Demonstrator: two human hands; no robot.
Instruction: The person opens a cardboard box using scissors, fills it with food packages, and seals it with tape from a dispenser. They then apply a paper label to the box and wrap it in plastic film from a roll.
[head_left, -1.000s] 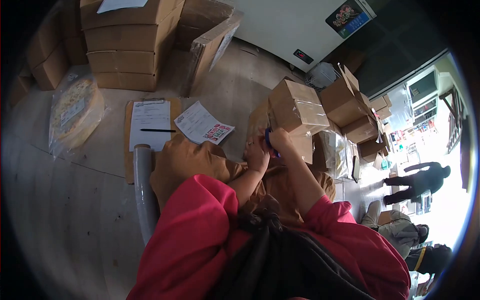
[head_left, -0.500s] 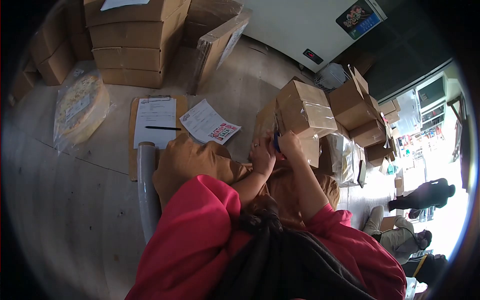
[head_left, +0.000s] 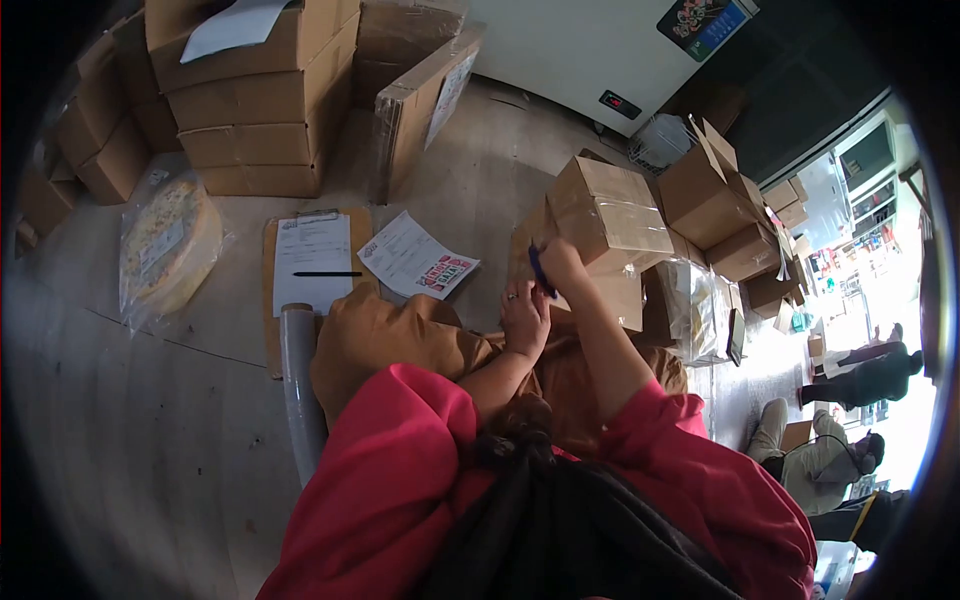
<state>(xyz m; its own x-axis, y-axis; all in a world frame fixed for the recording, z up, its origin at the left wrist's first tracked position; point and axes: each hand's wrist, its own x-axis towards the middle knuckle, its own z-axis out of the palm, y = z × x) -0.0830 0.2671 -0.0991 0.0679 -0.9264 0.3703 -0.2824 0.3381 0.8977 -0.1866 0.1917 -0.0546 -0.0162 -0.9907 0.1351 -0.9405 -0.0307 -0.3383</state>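
Note:
A taped cardboard box [head_left: 608, 212] stands on the floor just beyond my knees. My right hand [head_left: 562, 262] is closed on blue-handled scissors [head_left: 541, 268], held against the near left side of the box. The blades are hard to make out. My left hand [head_left: 524, 318], with a ring on one finger, is bent against the lower near edge of the box, just below the scissors. Its fingertips are partly hidden. To the left of the box lies a printed sheet [head_left: 415, 255]. Beside it is a clipboard [head_left: 269, 290] with a paper and a black pen [head_left: 327, 274] on it.
A roll of clear wrap [head_left: 301, 385] lies by my left knee. A wrapped round block [head_left: 172, 245] sits farther left. Stacked boxes [head_left: 250, 150] and a flat carton [head_left: 395, 130] stand behind. Open boxes [head_left: 705, 195] are at right, with several people [head_left: 825, 465] beyond.
My right hand has risen and drawn slightly away from my left hand, with the scissors turned. My left hand has shifted slightly down. The view has tilted a little.

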